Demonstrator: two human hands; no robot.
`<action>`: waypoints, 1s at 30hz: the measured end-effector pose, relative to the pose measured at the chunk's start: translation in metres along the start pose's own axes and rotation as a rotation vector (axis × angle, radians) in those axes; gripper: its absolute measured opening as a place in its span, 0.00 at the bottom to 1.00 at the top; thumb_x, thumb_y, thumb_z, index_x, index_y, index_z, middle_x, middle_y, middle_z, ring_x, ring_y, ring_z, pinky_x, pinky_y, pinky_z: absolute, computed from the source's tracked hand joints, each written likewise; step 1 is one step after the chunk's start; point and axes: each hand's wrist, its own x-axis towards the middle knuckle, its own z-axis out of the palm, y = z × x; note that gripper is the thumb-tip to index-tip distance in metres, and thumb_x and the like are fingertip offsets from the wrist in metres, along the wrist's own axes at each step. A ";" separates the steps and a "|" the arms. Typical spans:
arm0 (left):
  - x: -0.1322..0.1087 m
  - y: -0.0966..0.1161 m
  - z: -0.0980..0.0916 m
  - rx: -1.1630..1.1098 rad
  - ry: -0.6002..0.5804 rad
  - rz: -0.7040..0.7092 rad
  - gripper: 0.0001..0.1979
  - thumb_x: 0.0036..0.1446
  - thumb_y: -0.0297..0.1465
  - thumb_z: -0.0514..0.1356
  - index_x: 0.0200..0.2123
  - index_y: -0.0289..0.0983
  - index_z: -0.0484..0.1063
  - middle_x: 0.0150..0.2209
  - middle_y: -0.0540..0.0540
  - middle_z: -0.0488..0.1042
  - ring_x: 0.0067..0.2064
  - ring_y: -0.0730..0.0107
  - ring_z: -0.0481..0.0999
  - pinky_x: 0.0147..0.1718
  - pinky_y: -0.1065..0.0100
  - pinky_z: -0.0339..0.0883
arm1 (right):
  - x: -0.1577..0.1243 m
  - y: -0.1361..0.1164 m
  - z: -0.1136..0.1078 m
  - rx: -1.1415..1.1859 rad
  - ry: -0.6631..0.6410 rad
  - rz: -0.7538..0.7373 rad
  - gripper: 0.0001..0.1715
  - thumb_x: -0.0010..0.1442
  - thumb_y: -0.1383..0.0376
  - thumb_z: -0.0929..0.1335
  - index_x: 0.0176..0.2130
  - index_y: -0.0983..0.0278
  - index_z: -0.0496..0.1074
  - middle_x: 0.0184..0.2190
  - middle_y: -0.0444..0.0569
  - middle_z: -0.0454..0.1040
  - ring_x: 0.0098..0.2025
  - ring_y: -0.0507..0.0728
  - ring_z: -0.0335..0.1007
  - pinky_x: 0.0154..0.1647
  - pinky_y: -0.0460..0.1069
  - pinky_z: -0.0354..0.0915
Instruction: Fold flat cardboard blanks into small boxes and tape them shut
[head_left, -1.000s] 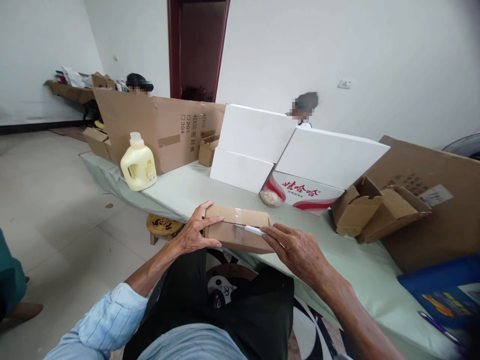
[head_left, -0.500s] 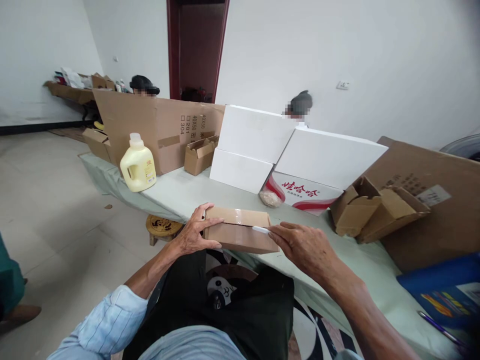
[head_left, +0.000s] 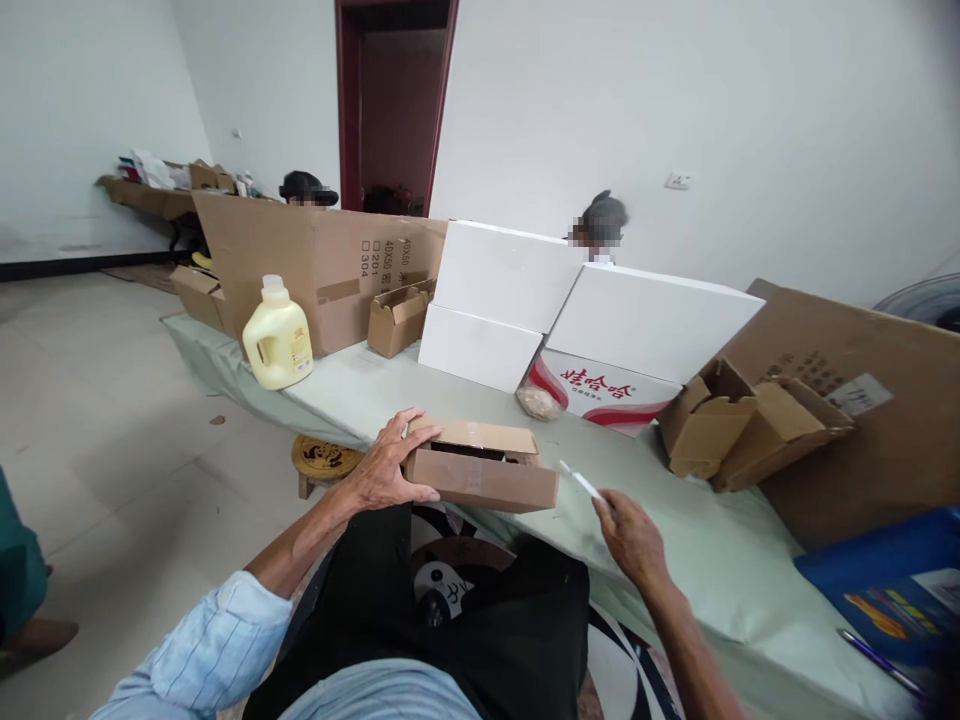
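A small brown cardboard box (head_left: 480,485) lies at the near edge of the table, its taped top parted along a dark gap. Fingers and thumb of my left hand (head_left: 390,468) are clamped around the box's left end. To the right of the box, my right hand (head_left: 634,535) grips a slim white box cutter (head_left: 586,484). Its tip points up and left, apart from the cardboard. What lies inside the box is too dark to make out.
On the green cloth (head_left: 360,395) stand a yellow detergent bottle (head_left: 279,340), stacked white boxes (head_left: 499,275), opened cartons (head_left: 709,425) and a blue package (head_left: 885,580) with a pen (head_left: 877,660). A wooden stool (head_left: 324,458) stands below the left edge. Two people sit beyond the boxes.
My right hand has drawn the box cutter off the box, to the right and down. The gap between the top flaps has widened. My left hand keeps its hold.
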 end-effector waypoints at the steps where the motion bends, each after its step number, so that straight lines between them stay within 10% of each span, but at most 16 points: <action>1: 0.001 0.000 0.000 0.007 -0.004 -0.001 0.50 0.45 0.40 0.80 0.70 0.44 0.66 0.73 0.33 0.54 0.74 0.38 0.57 0.71 0.38 0.57 | -0.005 0.010 0.013 -0.004 0.016 0.007 0.26 0.66 0.44 0.59 0.34 0.58 0.75 0.35 0.57 0.81 0.38 0.66 0.75 0.40 0.59 0.70; 8: 0.004 0.005 -0.003 0.029 -0.029 -0.008 0.47 0.46 0.39 0.80 0.69 0.46 0.68 0.73 0.34 0.53 0.74 0.39 0.58 0.71 0.40 0.59 | 0.003 0.011 0.029 0.051 0.140 -0.013 0.21 0.67 0.50 0.61 0.36 0.59 0.75 0.34 0.57 0.78 0.40 0.66 0.72 0.46 0.61 0.69; 13: 0.003 0.007 -0.003 0.041 -0.023 0.003 0.46 0.48 0.39 0.78 0.69 0.46 0.67 0.72 0.35 0.54 0.75 0.40 0.57 0.71 0.41 0.58 | 0.018 -0.086 -0.012 0.216 0.359 -0.334 0.12 0.73 0.59 0.65 0.48 0.60 0.77 0.44 0.55 0.79 0.48 0.63 0.73 0.54 0.60 0.67; 19: 0.002 0.013 -0.008 0.087 -0.063 0.007 0.44 0.48 0.37 0.78 0.68 0.44 0.69 0.73 0.33 0.53 0.74 0.38 0.57 0.70 0.39 0.59 | 0.007 -0.189 -0.042 0.166 0.176 -0.657 0.08 0.72 0.64 0.68 0.49 0.61 0.76 0.44 0.53 0.79 0.45 0.61 0.70 0.50 0.57 0.66; 30: 0.008 0.026 -0.010 0.180 -0.062 0.011 0.31 0.58 0.40 0.72 0.64 0.45 0.74 0.70 0.36 0.63 0.70 0.42 0.63 0.68 0.38 0.62 | 0.001 -0.192 -0.024 0.030 0.041 -0.630 0.11 0.75 0.59 0.66 0.45 0.62 0.74 0.39 0.52 0.78 0.44 0.62 0.69 0.46 0.56 0.61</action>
